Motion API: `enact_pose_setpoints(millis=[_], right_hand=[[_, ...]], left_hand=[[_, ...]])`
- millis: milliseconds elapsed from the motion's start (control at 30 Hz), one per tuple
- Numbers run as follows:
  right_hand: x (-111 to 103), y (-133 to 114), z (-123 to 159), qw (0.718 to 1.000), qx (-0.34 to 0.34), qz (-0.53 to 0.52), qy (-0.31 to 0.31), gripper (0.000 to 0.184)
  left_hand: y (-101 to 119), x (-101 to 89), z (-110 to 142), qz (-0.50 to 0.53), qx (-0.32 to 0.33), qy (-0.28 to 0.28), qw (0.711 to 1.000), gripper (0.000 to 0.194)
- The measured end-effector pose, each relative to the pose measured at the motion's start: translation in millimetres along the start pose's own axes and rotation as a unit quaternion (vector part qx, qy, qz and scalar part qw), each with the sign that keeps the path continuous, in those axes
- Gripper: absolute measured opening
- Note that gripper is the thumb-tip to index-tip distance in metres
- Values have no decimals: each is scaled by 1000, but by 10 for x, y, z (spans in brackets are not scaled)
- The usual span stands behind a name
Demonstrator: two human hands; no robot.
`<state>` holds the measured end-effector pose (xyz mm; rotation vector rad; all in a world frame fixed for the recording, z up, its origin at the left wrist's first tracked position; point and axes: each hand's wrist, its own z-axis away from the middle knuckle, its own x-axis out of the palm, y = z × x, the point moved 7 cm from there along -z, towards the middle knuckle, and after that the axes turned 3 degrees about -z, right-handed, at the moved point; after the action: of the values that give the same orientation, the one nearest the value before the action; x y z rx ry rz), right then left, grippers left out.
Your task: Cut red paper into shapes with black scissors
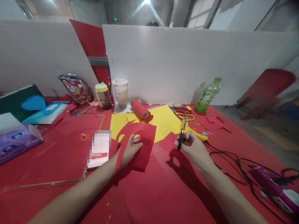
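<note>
Held the partly cut red paper sheet [147, 146] clamped in the left hand [131, 149], yellow paper [164, 121] just beyond, apparently steadying it. Gripped black-handled scissors [180, 141] in the right hand [193, 146], tips outward, seemingly for control. Had a red paper roll [139, 109] beyond both grips.
</note>
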<state>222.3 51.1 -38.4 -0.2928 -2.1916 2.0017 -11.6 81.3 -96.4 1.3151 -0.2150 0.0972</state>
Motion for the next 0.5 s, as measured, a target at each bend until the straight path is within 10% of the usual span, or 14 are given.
enact_pose_setpoints(millis=[233,500], right_hand=[[632,314,248,981,94,-167,-13,45],[703,450,319,985,81,-150,12,39]], left_hand=[[-115,110,-4,-17,-13,7,1000,54],[-285,114,37,-20,-18,10,1000,41]])
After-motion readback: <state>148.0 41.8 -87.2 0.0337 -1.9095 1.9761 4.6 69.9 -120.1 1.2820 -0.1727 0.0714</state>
